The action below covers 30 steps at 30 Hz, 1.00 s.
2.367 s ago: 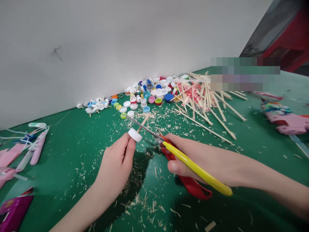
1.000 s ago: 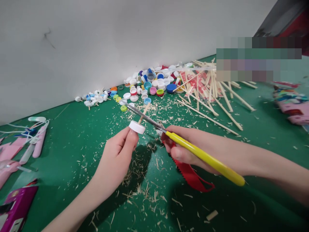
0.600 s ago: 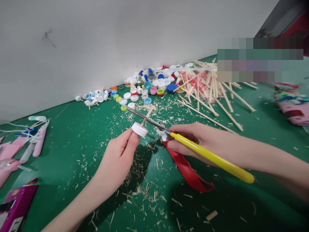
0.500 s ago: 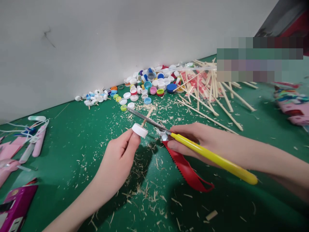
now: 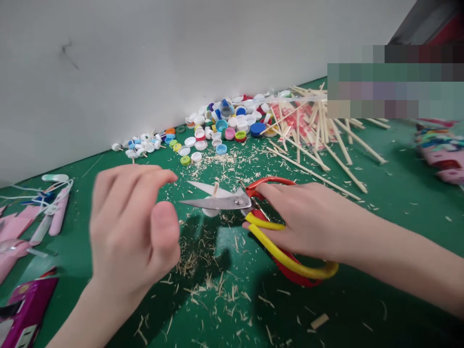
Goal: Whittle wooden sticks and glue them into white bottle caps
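My right hand grips scissors with one red and one yellow handle; the blades are apart and point left. Behind and between the blades is a white bottle cap with a short wooden stick standing up from it, partly hidden. My left hand is raised to the left of the blade tips, empty, its thumb and index finger apart. Under the scissors a red-handled tool lies on the green table, mostly covered by the yellow handle and my right hand.
Loose coloured bottle caps are heaped along the wall. Left of them lie white and blue caps with sticks. Wooden sticks spread at the back right. Shavings litter the table. A purple power strip sits front left.
The cap with its stick has left my left hand, which has moved left and toward me. The scissors have turned flatter in my right hand, showing both blades and handles spread.
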{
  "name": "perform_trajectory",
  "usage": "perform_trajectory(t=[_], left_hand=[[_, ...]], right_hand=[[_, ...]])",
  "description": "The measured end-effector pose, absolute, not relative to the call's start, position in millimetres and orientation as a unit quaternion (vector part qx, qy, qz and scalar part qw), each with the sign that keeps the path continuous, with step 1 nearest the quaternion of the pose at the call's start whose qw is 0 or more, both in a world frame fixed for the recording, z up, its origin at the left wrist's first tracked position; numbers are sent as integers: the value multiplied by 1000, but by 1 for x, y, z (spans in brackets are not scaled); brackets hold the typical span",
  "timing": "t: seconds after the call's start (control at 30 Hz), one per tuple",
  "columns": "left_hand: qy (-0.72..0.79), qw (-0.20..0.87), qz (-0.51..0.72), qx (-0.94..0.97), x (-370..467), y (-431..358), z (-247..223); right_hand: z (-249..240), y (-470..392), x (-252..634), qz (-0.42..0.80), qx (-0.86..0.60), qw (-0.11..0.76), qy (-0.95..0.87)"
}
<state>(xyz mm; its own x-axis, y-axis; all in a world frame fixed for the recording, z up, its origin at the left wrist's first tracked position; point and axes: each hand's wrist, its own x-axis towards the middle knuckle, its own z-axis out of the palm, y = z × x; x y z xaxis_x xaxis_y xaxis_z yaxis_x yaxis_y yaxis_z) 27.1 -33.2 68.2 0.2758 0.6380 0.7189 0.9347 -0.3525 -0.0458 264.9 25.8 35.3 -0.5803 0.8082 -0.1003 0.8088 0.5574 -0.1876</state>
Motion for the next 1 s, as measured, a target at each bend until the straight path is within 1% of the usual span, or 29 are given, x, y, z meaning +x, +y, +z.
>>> perform_trajectory(t=[0.07,0.17,0.33,0.6,1.0], left_hand=[[-483,225,-280,-798,27,-26,60],[-436,244,-266,-825,29,-19,49],[-408,300,-237,-829,36,-20,42],[-421,284,-191,-840,35,-15,38],[-427,241,-178,-853,31,-7,29]], right_hand=[[34,21,261,-76,432,9,899],[36,12,256,-39,406,7,913],[36,2,252,46,357,-61,931],[18,-5,251,107,343,-128,925],[18,-9,249,115,332,-91,932]])
